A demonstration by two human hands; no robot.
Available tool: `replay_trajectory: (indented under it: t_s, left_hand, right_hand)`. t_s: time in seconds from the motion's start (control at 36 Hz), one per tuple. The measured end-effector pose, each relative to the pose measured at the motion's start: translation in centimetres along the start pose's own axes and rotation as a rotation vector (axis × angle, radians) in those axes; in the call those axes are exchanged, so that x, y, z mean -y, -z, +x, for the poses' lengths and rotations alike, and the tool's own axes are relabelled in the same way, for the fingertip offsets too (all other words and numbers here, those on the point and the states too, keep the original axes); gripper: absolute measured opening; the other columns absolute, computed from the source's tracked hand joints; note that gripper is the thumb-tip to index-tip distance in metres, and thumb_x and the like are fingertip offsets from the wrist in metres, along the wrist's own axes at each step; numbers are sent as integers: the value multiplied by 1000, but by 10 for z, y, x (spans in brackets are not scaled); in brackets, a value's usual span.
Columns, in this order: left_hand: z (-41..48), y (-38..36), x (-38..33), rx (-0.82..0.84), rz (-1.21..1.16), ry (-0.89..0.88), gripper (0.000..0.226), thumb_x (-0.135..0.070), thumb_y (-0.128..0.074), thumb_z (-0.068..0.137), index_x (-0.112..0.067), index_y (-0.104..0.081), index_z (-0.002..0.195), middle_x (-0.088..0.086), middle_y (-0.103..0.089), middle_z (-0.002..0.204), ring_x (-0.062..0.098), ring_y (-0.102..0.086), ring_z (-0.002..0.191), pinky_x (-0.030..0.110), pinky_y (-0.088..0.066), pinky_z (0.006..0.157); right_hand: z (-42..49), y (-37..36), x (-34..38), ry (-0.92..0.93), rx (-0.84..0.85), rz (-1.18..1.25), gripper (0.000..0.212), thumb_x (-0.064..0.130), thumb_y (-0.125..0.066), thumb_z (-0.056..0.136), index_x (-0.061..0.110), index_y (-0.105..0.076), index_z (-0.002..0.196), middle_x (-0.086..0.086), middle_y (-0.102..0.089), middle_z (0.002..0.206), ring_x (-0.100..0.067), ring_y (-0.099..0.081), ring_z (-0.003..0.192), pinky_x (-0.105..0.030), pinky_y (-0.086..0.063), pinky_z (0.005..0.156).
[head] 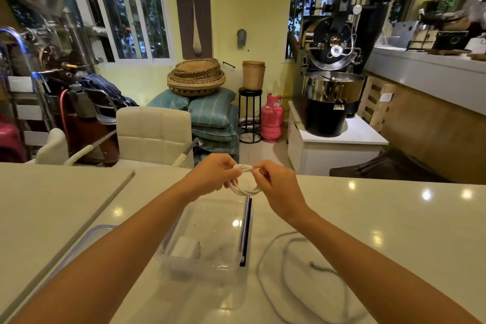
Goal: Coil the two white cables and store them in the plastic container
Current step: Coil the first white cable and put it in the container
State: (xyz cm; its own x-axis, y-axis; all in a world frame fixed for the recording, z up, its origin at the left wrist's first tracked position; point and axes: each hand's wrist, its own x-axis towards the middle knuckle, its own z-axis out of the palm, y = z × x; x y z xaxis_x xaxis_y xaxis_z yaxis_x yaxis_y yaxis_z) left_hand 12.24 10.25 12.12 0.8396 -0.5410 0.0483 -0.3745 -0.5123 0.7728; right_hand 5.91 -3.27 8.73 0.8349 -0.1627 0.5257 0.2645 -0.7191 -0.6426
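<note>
Head view, held item: the coiled cable [244, 187] is a small white bundle of several loops, raised above the table [394, 218] at the far end of the plastic container [210, 231].
Head view, left hand: the left hand [213, 173] pinches the left part of the coil, fingers closed on the strands.
Head view, right hand: the right hand [276, 187] pinches the right part of the coil, fingers closed on the strands; what looks like the cable's end plug shows at its fingertips, too small to confirm.
Head view, key relation: the coil's loop plane faces the camera, its long axis runs left to right between the hands, and the container opening lies directly below and nearer. Both hands are about equally close to it.
Head view, judged next move: lower the coil toward the near side into the container; the loops may spring open if either pinch releases early.
Head view, second cable: the loose cable [302, 271] lies uncoiled on the table, just right of the container.
Head view, container contents: a white charger block [184, 248] sits in the near end.
Head view, lid: the clear lid [79, 247] lies left of the container, mostly covered by the left forearm.
Head view, hard to read: the container's clear walls blur against the glossy table; the loose cable's near loop is cut off at the bottom edge.
</note>
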Motion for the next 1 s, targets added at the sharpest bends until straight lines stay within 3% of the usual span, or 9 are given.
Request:
replay_trajectory:
  t_s: [0.11,0.28,0.36,0.47,0.61,0.69,0.81,0.89,1.0]
  left_hand:
    - [-3,8,12,73,-28,35,4,-9,-60,84,-11,-58,87,3,-60,72,11,-51,60,20,-39,54]
    - [0,15,26,93,186,62,23,-1,-59,82,-8,-61,103,-1,-59,70,8,-51,61,17,-41,54]
    - [6,16,39,52,365,52,23,-4,-58,83,-9,-63,104,12,-68,94,16,-58,76,29,-51,69]
    - [10,11,55,-22,508,86,22,-11,-55,86,-12,-61,107,11,-66,107,24,-60,93,37,-52,83]
    - [8,3,69,-172,550,128,23,-24,-49,90,-5,-61,98,11,-62,87,20,-54,76,29,-41,66]
    - [7,-1,76,-167,526,142,26,-28,-51,89,-6,-59,101,12,-66,96,21,-54,77,29,-40,66]
    - [7,-1,83,-168,544,161,31,-30,-57,84,-10,-59,107,10,-67,104,26,-61,92,32,-45,72]
    - [10,-3,84,-163,601,169,25,-25,-57,82,-9,-62,101,12,-69,100,27,-62,89,35,-49,76]
    - [15,-8,84,-128,802,130,20,-17,-51,86,-9,-60,102,11,-66,106,28,-58,100,34,-41,85]
  right_hand:
    - [2,-9,4,-12,64,-42,20,14,-48,91,0,-63,93,-12,-61,76,-18,-49,68,-36,-41,65]
    - [4,-29,12,-71,201,-110,17,12,-50,88,-1,-60,89,-20,-66,85,-23,-52,71,-40,-46,68]
    - [6,-41,15,-126,273,-130,7,11,-51,86,8,-52,80,-19,-64,83,-23,-50,71,-41,-46,68]
    - [11,-59,16,-200,321,-175,10,11,-51,85,11,-45,78,-16,-57,81,-24,-47,73,-38,-40,65]
    - [18,-74,14,-344,289,-110,16,8,-56,81,11,-44,72,-12,-53,83,-25,-48,75,-37,-43,67]
    - [19,-83,13,-400,303,-117,7,8,-57,82,7,-50,85,-16,-56,91,-24,-48,79,-36,-41,67]
    - [23,-91,11,-452,304,-147,24,9,-57,83,0,-53,105,-20,-60,108,-24,-50,83,-30,-40,67]
    - [25,-94,14,-459,340,-189,28,8,-56,85,1,-50,112,-19,-58,114,-29,-56,93,-33,-45,72]
    - [28,-98,17,-448,423,-285,27,5,-53,86,-1,-51,112,-20,-60,113,-24,-51,83,-24,-38,57]
